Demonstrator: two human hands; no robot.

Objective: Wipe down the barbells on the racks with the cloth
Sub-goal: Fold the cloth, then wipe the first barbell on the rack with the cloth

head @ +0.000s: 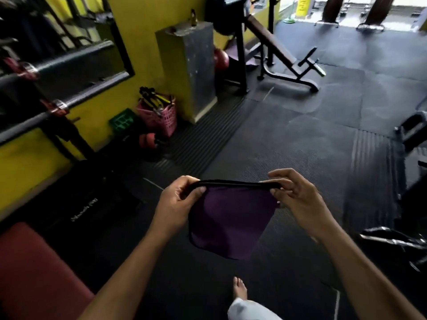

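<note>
In the near middle of the gym floor, a cloth stretched between two hands, barbells waiting at the left.

The left hand (179, 199) and the right hand (293, 195) each pinch one end of the top hem of a single purple cloth (228, 220), holding it taut at chest level while the rest hangs loose above the black rubber floor (288, 125). To my eye this is the readying step: the cloth is being spread or folded, and no wiping is under way. Two barbells (76, 60) lie on the rack (67, 132) along the yellow wall at the far left, one above the other, well apart from the cloth. The next move, I judge, calls for turning left, bunching the cloth in one hand and closing it round the nearer bar. One red bench pad (34, 273) sits at the near left, one pink basket (161, 114) by the wall.
</note>
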